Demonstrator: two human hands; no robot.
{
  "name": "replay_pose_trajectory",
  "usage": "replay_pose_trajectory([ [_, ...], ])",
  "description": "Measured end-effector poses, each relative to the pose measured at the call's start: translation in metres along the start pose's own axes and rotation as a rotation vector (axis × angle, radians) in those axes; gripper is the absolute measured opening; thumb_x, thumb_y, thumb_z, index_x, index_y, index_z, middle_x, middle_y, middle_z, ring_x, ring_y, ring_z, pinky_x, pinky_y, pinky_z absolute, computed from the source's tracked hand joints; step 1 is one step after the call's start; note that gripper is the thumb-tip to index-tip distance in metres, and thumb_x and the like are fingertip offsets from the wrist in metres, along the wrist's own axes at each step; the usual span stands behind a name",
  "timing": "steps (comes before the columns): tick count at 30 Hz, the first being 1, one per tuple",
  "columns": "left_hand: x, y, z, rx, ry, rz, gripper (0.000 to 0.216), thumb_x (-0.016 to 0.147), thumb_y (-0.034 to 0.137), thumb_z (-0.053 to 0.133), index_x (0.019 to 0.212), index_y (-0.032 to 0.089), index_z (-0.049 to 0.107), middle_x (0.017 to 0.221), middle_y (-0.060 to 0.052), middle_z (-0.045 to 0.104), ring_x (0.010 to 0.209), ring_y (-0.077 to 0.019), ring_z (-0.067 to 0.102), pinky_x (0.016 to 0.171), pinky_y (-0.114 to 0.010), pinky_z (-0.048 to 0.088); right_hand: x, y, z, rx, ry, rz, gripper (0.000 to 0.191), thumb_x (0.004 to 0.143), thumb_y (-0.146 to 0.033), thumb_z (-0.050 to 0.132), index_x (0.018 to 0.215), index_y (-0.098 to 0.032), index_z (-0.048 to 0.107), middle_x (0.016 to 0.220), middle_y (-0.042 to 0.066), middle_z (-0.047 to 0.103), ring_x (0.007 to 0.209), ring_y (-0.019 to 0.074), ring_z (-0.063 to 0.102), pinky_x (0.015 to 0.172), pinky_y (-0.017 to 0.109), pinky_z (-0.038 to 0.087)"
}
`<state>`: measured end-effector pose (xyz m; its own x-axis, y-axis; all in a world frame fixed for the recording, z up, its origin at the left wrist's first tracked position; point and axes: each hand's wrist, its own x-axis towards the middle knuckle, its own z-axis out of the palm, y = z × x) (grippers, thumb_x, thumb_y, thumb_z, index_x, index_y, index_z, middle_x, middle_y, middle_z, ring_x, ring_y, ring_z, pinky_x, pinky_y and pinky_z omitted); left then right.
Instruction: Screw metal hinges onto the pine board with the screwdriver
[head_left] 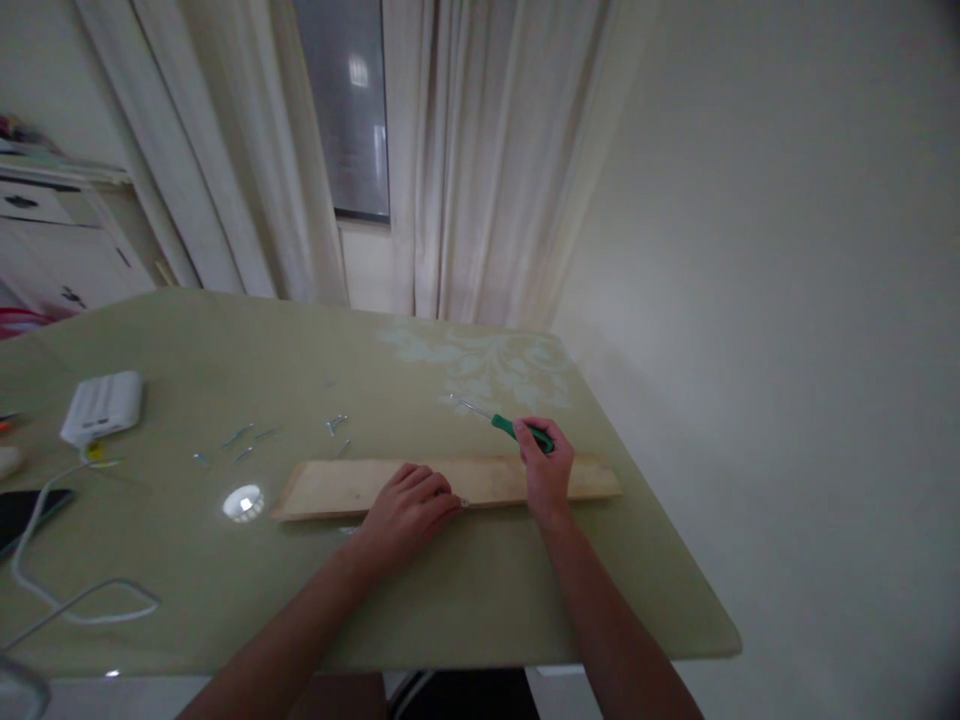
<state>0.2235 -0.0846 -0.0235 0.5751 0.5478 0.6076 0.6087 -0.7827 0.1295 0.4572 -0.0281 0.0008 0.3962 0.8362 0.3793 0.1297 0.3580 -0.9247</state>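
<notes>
The right hand [550, 472] grips a green-handled screwdriver [504, 425] pointing to ten o'clock; the left hand [411, 508] rests on the wooden plank [324, 487] beside a small metal piece [465, 503] at its six o'clock edge, whether pinching it I cannot tell; plank and, at its ten o'clock, screws [238, 435] lie on the green tabletop [450, 600]

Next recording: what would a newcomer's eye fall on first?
Probably the green-handled screwdriver in the right hand, its tip beyond the wooden board's far edge. The left hand rests on the board; farther left, apparent screws lie scattered on the green table.
</notes>
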Motion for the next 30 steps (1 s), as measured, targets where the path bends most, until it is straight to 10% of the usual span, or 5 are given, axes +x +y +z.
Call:
replay_pose_trajectory([
  [13, -0.011, -0.007, -0.005, -0.069, -0.044, -0.167, 0.008, 0.098, 0.03, 0.076, 0.098, 0.022, 0.073, 0.097, -0.003, 0.075, 0.092, -0.0222, 0.064, 0.085, -0.038, 0.043, 0.01, -0.045, -0.003, 0.13, 0.185, -0.264, 0.039, 0.082, -0.046, 0.085, 0.104, -0.021, 0.064, 0.08, 0.0, 0.07, 0.062, 0.0128, 0.062, 0.053, 0.023, 0.048],
  [21, -0.012, -0.008, -0.01, -0.117, -0.088, -0.269, 0.012, 0.093, 0.031, 0.082, 0.095, 0.022, 0.074, 0.1, -0.003, 0.075, 0.095, -0.0229, 0.065, 0.087, -0.038, 0.045, 0.032, -0.124, 0.022, -0.224, -0.446, -0.491, 0.023, 0.088, -0.035, 0.078, 0.099, -0.024, 0.062, 0.07, -0.008, 0.052, 0.055, 0.0081, 0.047, 0.052, 0.02, 0.039],
  [30, -0.011, -0.008, -0.011, -0.238, -0.128, -0.361, 0.007, 0.094, 0.027, 0.079, 0.097, 0.024, 0.074, 0.101, -0.003, 0.075, 0.095, -0.0227, 0.065, 0.087, -0.038, 0.046, 0.034, -0.119, 0.041, -0.537, -0.85, -0.544, 0.021, 0.09, -0.029, 0.072, 0.095, -0.024, 0.052, 0.075, -0.007, 0.053, 0.064, 0.0107, 0.045, 0.064, 0.025, 0.034],
])
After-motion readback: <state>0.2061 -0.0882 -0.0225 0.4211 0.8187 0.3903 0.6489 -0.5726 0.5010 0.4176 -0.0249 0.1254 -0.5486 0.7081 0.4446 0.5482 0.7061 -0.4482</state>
